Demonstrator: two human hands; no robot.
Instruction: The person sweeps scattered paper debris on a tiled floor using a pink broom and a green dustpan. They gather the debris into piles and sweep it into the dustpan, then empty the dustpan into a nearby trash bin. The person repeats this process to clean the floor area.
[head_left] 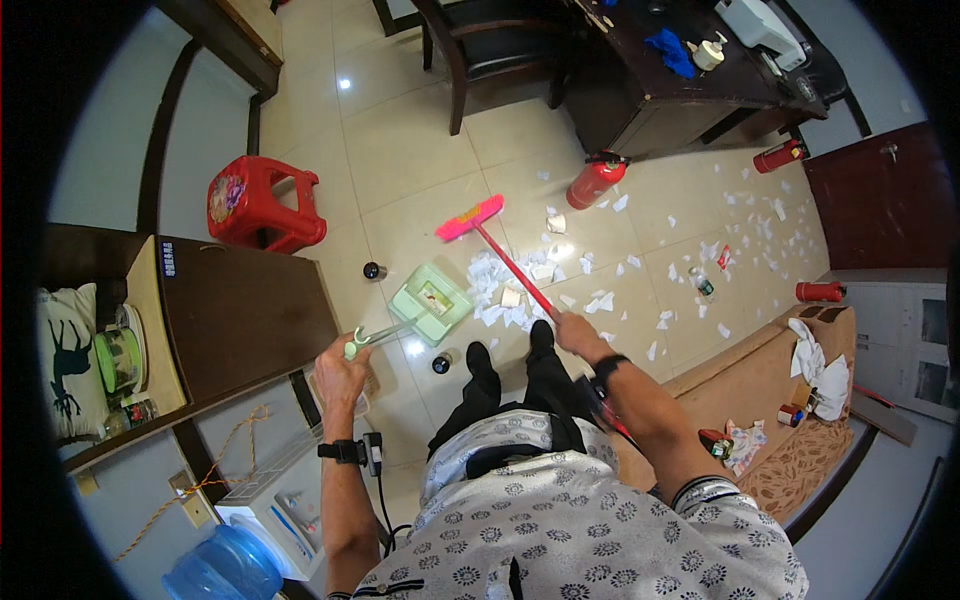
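My left hand (341, 376) is closed around the handle of a pale green dustpan (402, 303), whose pan lies on the tiled floor. My right hand (580, 336) grips the red stick of a broom (515, 270). Its pink bristle head (470, 218) is on the far side of the dustpan, a little to the right. A heap of torn white paper (487, 272) lies just right of the dustpan, near my shoes. Two small dark round containers, one at the far left (374, 271) and one at the near side (441, 364), stand apart from the pan.
Paper scraps spread rightward over the floor, with a plastic bottle (702, 283) among them. A red fire extinguisher (596, 182) stands by the dark desk (640, 120). A red stool (266, 204) and a brown cabinet (245, 325) are left, a tan sofa (740, 370) right.
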